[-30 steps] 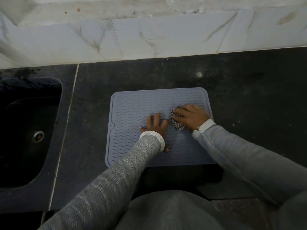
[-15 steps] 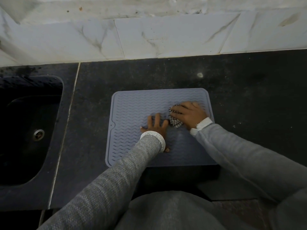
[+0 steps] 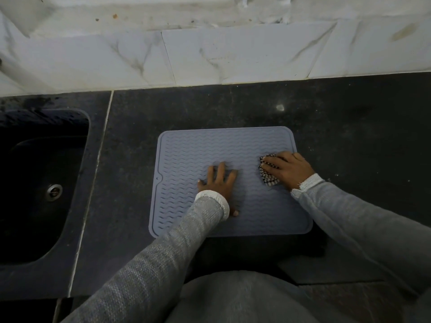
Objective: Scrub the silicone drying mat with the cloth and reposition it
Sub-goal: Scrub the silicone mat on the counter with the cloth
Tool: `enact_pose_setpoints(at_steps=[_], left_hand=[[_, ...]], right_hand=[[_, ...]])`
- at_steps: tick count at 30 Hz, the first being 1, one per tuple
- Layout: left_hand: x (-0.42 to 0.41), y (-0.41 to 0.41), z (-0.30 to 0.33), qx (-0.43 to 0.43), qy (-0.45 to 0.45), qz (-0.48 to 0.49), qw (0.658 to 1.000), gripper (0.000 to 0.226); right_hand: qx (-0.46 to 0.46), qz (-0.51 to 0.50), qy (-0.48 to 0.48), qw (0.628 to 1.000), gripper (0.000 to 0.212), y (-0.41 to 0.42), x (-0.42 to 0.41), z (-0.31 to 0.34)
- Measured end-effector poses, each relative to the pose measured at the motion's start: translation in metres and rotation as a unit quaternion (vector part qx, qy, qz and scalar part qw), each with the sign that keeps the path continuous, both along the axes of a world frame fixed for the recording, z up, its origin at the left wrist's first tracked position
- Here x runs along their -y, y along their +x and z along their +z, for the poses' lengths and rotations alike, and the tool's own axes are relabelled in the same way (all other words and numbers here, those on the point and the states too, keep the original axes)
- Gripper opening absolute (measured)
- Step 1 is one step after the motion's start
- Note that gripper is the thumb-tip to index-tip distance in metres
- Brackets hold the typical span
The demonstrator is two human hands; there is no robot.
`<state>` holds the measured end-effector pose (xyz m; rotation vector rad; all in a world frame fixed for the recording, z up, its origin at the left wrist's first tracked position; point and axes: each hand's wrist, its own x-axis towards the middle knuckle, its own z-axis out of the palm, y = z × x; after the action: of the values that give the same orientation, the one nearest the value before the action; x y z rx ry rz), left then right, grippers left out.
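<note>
A grey-blue silicone drying mat (image 3: 186, 157) with wavy ridges lies flat on the dark stone counter (image 3: 349, 127). My left hand (image 3: 218, 181) presses flat on the mat's middle, fingers spread, holding nothing. My right hand (image 3: 288, 170) rests at the mat's right edge, closed on a bunched black-and-white checked cloth (image 3: 268, 174) that is pressed against the mat. Part of the cloth is hidden under my fingers.
A dark sink (image 3: 35, 183) with a metal drain (image 3: 54, 191) is set into the counter at the left. A white marble-patterned tile wall (image 3: 210, 54) runs along the back. The counter's front edge lies just below the mat, near my body.
My right hand has slid the cloth to the right, from near my left hand's fingertips to the mat's right edge. My left hand has stayed in place on the mat.
</note>
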<state>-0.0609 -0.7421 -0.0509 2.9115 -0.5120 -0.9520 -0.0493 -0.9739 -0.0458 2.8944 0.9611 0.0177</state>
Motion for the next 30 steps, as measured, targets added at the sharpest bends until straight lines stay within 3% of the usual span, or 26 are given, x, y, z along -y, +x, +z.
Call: enact_pose_setpoints(at_steps=[5,14,20,24,30], left_hand=[[-0.026,-0.019,-0.004,0.068,-0.029,0.020,0.997,0.113],[-0.036,-0.025,0.002,0.011,0.004,0.051,0.999,0.102],[-0.032,-0.023,0.002,0.006,0.024,0.061,0.998,0.101],[-0.034,-0.023,0.002,0.009,0.018,0.058,0.998,0.102],[-0.031,-0.022,0.005,0.009,0.025,0.057,0.998,0.103]], right_hand=[[0.009,-0.025,0.010,1.000,0.061,-0.001,-0.002,0.001],[-0.047,-0.059,0.080,0.994,0.054,0.009,-0.036,0.012],[-0.070,-0.011,-0.012,0.997,0.049,0.017,-0.092,-0.003],[-0.089,-0.004,-0.041,0.995,0.056,0.015,-0.058,-0.006],[-0.087,-0.041,-0.047,0.994,0.048,0.018,-0.037,0.004]])
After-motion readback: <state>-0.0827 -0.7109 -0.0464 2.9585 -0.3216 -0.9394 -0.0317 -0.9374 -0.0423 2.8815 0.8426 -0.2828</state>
